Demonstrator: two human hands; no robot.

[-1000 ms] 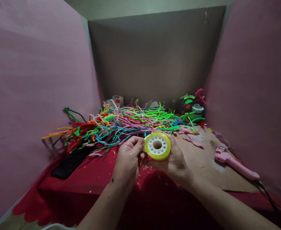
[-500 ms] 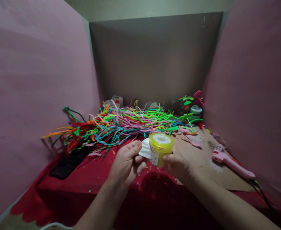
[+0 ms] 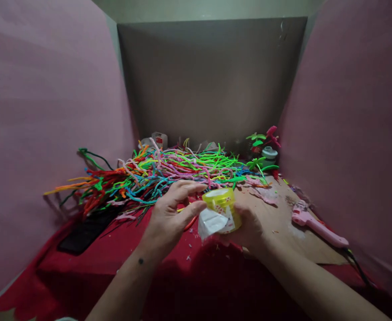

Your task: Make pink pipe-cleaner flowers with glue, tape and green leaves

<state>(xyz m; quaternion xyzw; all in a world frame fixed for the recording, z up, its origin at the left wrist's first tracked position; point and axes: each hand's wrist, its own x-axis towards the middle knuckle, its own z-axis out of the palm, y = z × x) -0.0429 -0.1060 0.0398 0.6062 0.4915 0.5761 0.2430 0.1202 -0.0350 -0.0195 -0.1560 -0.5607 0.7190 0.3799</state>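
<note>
Several yellow tape rolls [image 3: 220, 204] form a wrapped stack, tilted in front of me above the table. A white and clear flap of wrapping [image 3: 212, 223] hangs from its left side, and a printed label shows beside it. My right hand [image 3: 249, 223] grips the stack from the right, its fingers mostly hidden behind it. At the stack's left edge is my left hand [image 3: 176, 205], thumb and forefinger apart. Its fingertips are close to the rolls; whether they touch I cannot tell.
A heap of colourful pipe cleaners [image 3: 182, 167] covers the back of the red tablecloth [image 3: 116, 249]. A black phone-like slab [image 3: 85, 232] lies left. To the right, a pink glue gun [image 3: 318, 225] rests on cardboard [image 3: 283, 232], near a lidded bottle [image 3: 269, 154]. Pink walls flank both sides.
My left hand has let go of the white flap and moved up, its fingers spreading. The flap now hangs lower, and the tape stack has tilted in my right hand.
</note>
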